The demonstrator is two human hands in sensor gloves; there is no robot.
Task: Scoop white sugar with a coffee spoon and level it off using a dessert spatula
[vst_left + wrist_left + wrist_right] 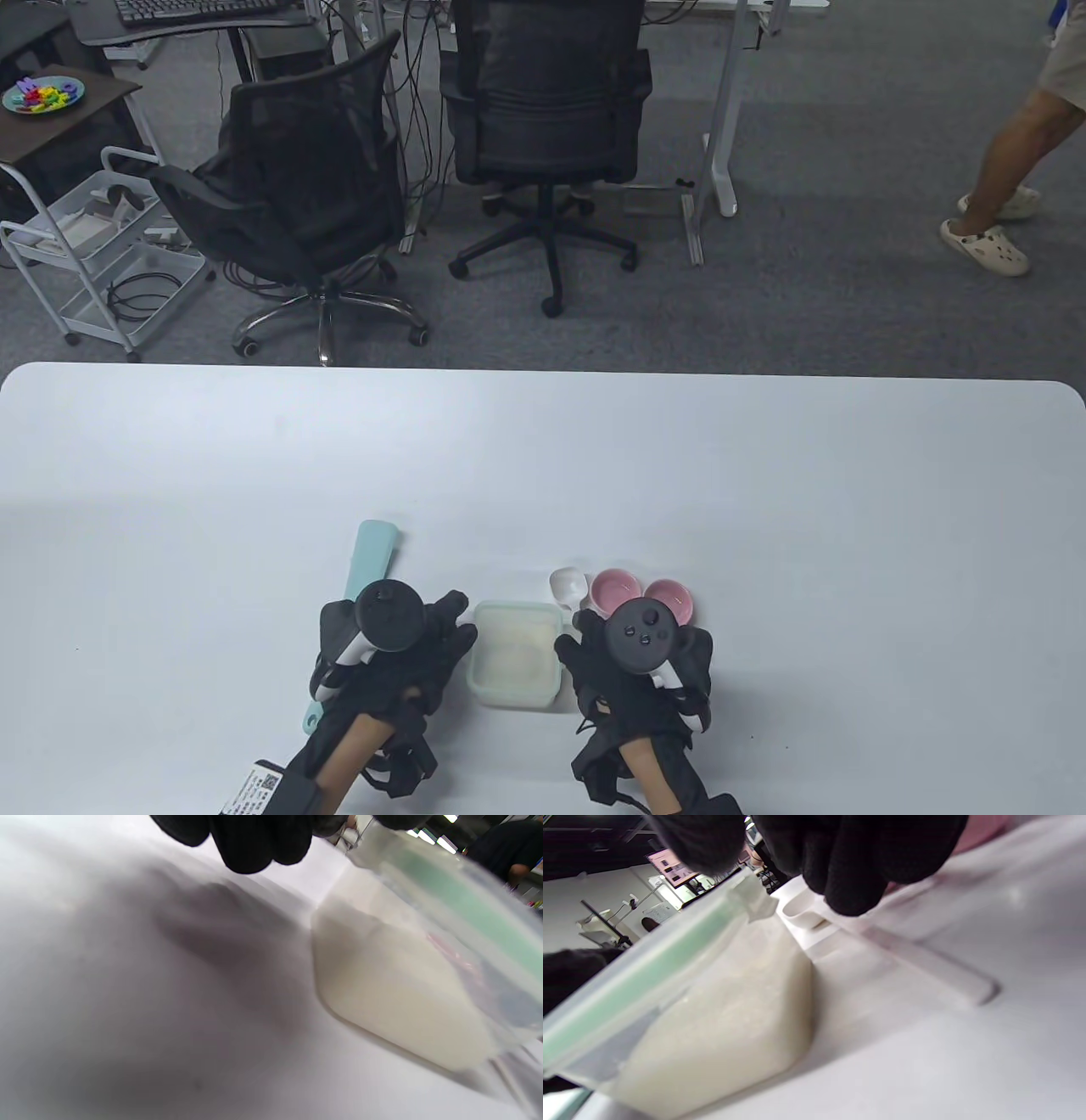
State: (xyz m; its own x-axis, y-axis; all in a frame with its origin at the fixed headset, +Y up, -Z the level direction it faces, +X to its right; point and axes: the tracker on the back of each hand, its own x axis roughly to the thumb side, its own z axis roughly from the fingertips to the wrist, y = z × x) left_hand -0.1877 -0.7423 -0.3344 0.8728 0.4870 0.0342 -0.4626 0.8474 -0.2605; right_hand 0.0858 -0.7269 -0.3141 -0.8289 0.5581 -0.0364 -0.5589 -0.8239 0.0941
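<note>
White table [543,475]; near its front edge, a clear tub [516,654] with pale green rim, holding white sugar [729,1027], uncovered. Left of tub: left hand [399,649], black glove, lying over a mint-green spatula [366,556] whose blade juts past the fingers; fingers [250,840] loosely bent above bare table, grip on spatula impossible to judge. Right of tub: right hand [632,658], fingers [857,866] curled downward just above the handle of a white spoon [801,910] lying flat on table, bowl beside the tub's far corner; contact with spoon uncertain. Beyond right hand: two pink bowls [645,594], side by side, touching.
</note>
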